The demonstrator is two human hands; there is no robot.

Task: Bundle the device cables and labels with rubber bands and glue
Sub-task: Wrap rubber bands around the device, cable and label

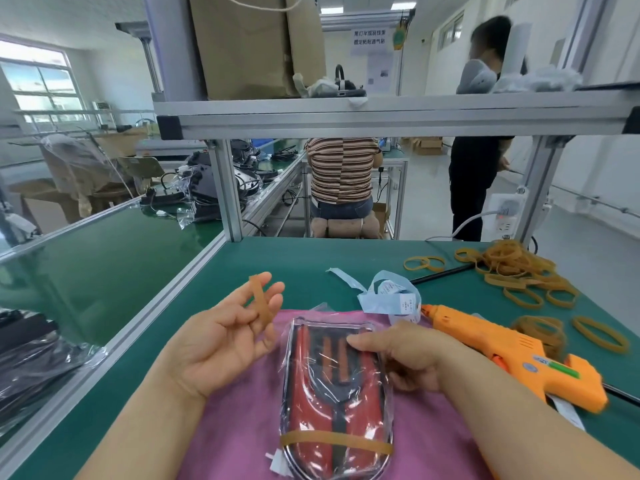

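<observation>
Head view: bagged device (336, 386) lies on pink cloth (235, 434) at centre of bench (277, 258) near edge. Status: 1 rubber band (336, 441) fitted round its near end; far end unbanded. L hand (225, 337) palm-up, fingers spread, 2nd band (261, 303) stretched across them. R hand (401, 358) grasps the device's right edge, thumb on top. Glue gun (512, 351) lies toward right edge; label strip (391, 296) loose beyond cloth. Est. approx. halfway; glue/label step looks outstanding. Cables inside bag hard to make out; device's near end cut off by frame; label text unreadable.
</observation>
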